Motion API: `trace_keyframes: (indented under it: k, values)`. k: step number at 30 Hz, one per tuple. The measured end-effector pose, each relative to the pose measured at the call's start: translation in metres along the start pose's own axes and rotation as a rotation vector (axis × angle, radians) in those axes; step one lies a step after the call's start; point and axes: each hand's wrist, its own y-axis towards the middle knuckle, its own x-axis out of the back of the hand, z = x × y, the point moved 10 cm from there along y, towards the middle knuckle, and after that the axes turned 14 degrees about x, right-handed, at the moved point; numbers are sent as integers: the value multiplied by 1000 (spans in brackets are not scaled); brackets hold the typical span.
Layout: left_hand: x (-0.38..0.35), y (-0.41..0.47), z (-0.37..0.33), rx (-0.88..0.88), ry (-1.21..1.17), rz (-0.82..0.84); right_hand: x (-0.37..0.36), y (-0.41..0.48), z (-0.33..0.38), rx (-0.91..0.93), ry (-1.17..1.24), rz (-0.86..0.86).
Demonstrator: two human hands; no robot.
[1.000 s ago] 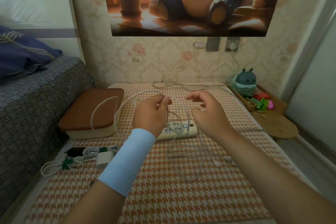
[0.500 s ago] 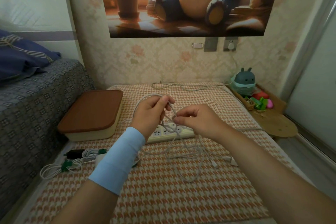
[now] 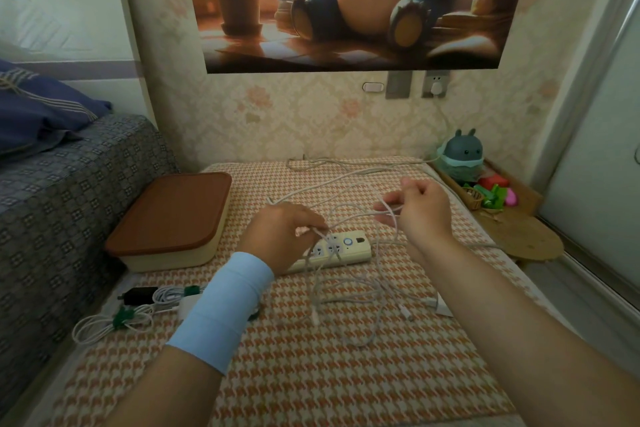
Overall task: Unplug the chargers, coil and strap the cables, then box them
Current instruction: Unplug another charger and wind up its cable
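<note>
A tangle of white charging cable [image 3: 349, 291] hangs and lies over the checked mat, above a white power strip [image 3: 349, 248]. My left hand [image 3: 280, 236] pinches strands of the cable just over the strip. To the right and a little higher, my right hand [image 3: 420, 210] pinches another stretch of the same cable. At the front left lie two coiled white cables with green straps [image 3: 114, 321], a black plug [image 3: 138, 295] and a white charger [image 3: 187, 305] partly hidden by my left wrist. A cream box with a brown lid [image 3: 173, 218], closed, stands at the left.
A bed with a grey patterned cover [image 3: 62, 191] borders the mat on the left. At the back right, a teal toy figure [image 3: 462, 158] and small coloured toys sit on a wooden tray. A wall socket [image 3: 435, 84] holds a white plug; its cord runs along the mat's far edge.
My hands were close together over the strip; now the right hand has drawn away to the right, stretching cable between them. The left hand has sunk slightly toward the strip.
</note>
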Motion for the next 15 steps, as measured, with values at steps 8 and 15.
trace_keyframes:
  k: [8, 15]
  values:
    - [-38, -33, 22, 347, 365, 728, -3, 4, 36, 270, -186, 81]
    - [-25, -15, -18, 273, 229, 340, -38, -13, 62, 360, 90, 274]
